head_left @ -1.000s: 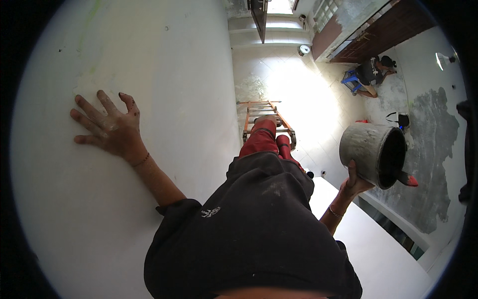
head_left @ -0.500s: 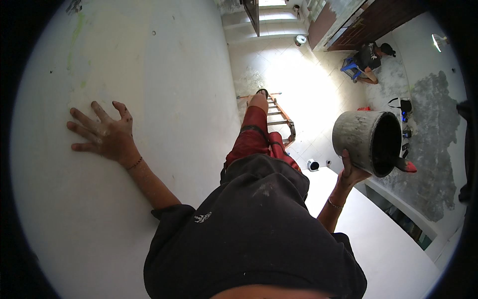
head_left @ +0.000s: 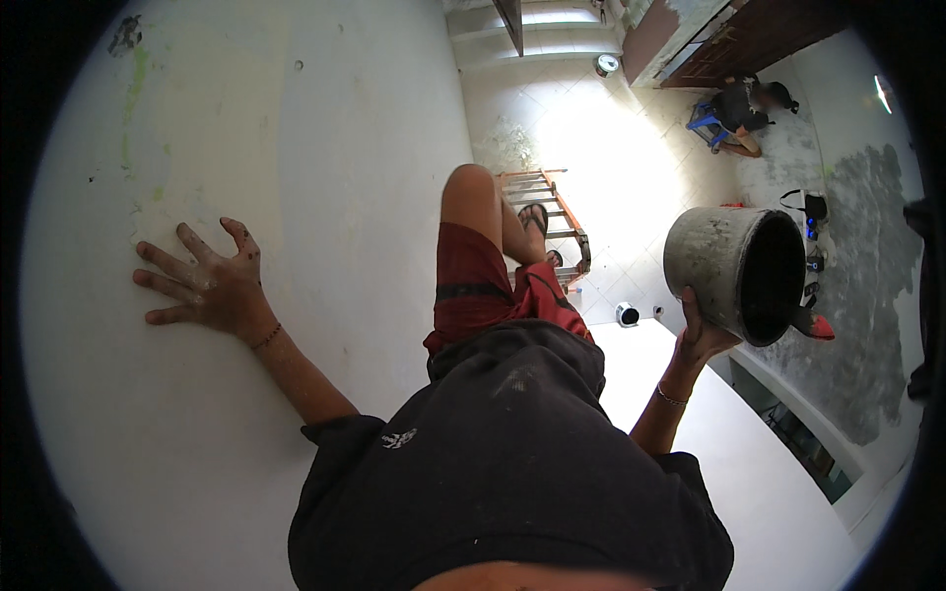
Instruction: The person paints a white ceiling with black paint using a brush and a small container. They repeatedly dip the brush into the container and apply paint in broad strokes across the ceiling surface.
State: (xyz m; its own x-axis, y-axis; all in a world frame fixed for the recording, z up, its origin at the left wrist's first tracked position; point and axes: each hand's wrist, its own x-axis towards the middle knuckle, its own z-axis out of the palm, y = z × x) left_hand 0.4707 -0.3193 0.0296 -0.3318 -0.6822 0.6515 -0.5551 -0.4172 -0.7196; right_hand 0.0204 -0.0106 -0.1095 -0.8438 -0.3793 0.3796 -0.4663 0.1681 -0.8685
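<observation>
Grey bucket [head_left: 734,271]: held up at the right of the view, clear of the wall, tilted so that the dark open mouth faces right. Outer surface coated with dried grey residue. Red-handled tool [head_left: 810,325]: protruding from the lower rim of the mouth, handle end pointing right.

Right hand [head_left: 702,333]: positioned under the bucket, palm up, fingers curled against the lower wall and base, supporting the load from below. Thin bracelet visible at the wrist.

Left hand [head_left: 202,286]: open, pressed flat against the white wall [head_left: 325,128], fingers spread and pointing left. Holding nothing. Dark specks and pale smears on fingers and back of hand; thin band at the wrist. Faint green streaks on the wall at upper left.

Body: black shirt [head_left: 512,463] filling the lower centre; red shorts [head_left: 488,286] above it; one knee raised. Foot in a sandal [head_left: 533,222] placed on a rung of the wooden ladder [head_left: 552,212], seen from above and running down toward the floor.

Floor level, well below: pale tiled floor [head_left: 601,148] with a bright sunlit patch; small round container [head_left: 628,315] near the ladder base; another round object [head_left: 607,65] at the far end. Second person [head_left: 739,108] crouched at upper right, near a blue object, well apart from the ladder. Dark wooden door [head_left: 749,39] just beyond. Right-hand wall [head_left: 867,295]: large grey patch over a paler surface.
</observation>
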